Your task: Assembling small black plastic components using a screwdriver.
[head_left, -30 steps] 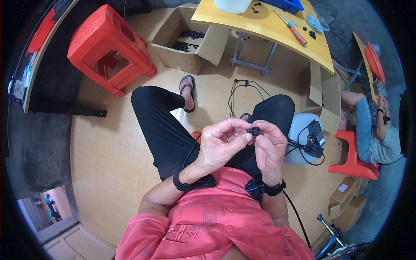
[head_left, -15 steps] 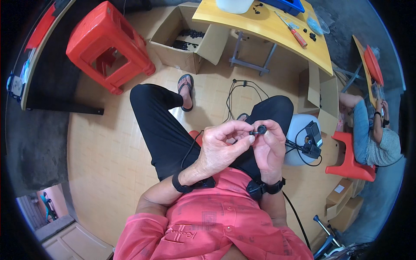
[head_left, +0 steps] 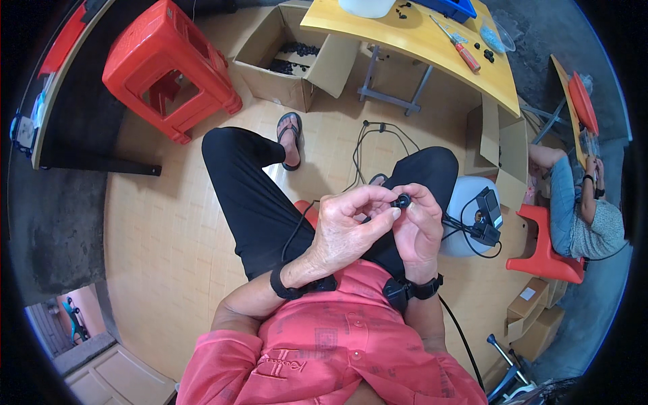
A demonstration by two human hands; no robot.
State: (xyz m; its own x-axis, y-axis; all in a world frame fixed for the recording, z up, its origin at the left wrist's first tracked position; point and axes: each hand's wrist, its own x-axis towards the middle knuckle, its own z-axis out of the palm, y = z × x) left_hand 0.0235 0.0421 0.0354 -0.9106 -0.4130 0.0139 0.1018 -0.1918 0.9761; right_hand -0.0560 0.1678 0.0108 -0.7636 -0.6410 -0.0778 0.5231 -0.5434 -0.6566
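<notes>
Above my lap, my left hand (head_left: 354, 219) and my right hand (head_left: 418, 219) meet at the fingertips. Between them is a small round black part (head_left: 403, 200), possibly plastic, with a dark opening facing up. The right thumb and forefinger pinch it from the right. My left thumb and forefinger are closed at its left side, on a small dark piece (head_left: 394, 203) that touches or joins the round part. The fingers hide most of both, so their exact kind cannot be made out. Black straps circle both wrists.
A yellow table (head_left: 405, 30) ahead holds a screwdriver (head_left: 464, 54), a blue tray (head_left: 449, 8) and small black parts. A cardboard box (head_left: 277, 84) contains more such parts. A red stool (head_left: 165, 67) stands left; a white container (head_left: 466, 202) with cables is right. Another person (head_left: 594, 223) sits far right.
The gap between the two small black pieces has closed as my fingertips came together. My right hand has shifted slightly left and up; the round part has tilted a little.
</notes>
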